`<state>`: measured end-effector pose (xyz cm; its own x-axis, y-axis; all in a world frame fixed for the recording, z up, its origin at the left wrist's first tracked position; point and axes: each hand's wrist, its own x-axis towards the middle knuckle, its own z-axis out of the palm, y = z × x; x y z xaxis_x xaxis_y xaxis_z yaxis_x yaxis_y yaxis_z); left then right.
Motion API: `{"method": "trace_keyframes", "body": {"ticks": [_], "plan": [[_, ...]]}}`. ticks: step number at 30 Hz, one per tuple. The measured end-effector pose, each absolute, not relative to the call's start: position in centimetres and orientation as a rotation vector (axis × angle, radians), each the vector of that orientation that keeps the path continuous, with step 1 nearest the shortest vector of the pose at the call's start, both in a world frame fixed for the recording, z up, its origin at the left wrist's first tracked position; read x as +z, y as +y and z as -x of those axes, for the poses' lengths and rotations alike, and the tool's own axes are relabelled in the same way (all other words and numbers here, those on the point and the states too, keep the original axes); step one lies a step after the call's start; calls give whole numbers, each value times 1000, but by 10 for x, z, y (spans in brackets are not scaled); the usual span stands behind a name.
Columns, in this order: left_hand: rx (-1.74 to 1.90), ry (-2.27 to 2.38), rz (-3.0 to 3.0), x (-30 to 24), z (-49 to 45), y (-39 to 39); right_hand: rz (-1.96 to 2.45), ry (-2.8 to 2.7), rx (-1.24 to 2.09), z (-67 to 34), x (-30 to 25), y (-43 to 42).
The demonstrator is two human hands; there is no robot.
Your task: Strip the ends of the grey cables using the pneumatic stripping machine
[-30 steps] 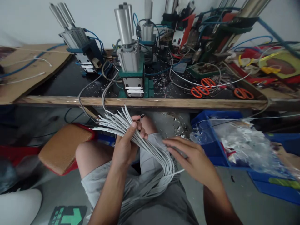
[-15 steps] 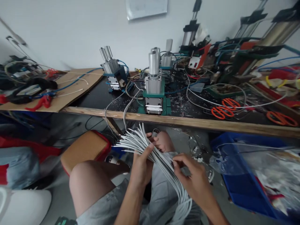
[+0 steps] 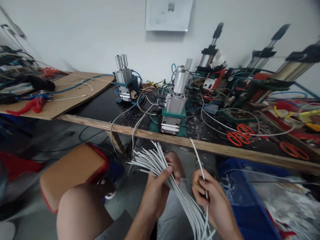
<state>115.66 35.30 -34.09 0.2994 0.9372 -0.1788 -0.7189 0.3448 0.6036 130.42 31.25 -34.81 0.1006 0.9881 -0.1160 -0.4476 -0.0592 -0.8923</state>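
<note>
My left hand [image 3: 157,191] is closed around a bundle of white cables [image 3: 152,162], whose cut ends fan out up and to the left, below the bench edge. My right hand [image 3: 210,196] pinches a single white cable [image 3: 198,156] that it holds upright, apart from the bundle, its tip reaching almost to the bench edge. Straight ahead on the bench stands a small pneumatic press [image 3: 175,111] with a green base and a silver cylinder. My bare knees show at the bottom of the view.
A wooden-edged bench [image 3: 225,150] carries a second press [image 3: 125,83], tangled cables and orange scissors [image 3: 238,133]. Cardboard [image 3: 62,96] covers its left end. A brown padded stool [image 3: 72,173] stands at my left, and a blue bin [image 3: 252,206] with plastic bags at my right.
My right hand has closed on one cable and drawn it up out of the bundle. The view has tilted upward and shifted left, showing more of the wall.
</note>
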Motion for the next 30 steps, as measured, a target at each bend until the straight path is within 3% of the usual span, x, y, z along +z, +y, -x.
{"method": "trace_keyframes", "body": {"ticks": [3, 7, 12, 15, 30], "plan": [[1141, 527, -399, -341, -1159, 356, 945, -826, 1338, -1300, -329, 326], [1098, 493, -375, -341, -1156, 353, 1013, -957, 1054, -1291, -307, 331], [1140, 497, -538, -348, -1140, 351, 1300, -1696, 759, -1271, -308, 320], [1147, 509, -571, -351, -1132, 357, 1314, -1862, 603, -1261, -316, 321], [1174, 576, -564, -359, -1119, 355, 1275, -2064, 634, -1253, -328, 336]]}}
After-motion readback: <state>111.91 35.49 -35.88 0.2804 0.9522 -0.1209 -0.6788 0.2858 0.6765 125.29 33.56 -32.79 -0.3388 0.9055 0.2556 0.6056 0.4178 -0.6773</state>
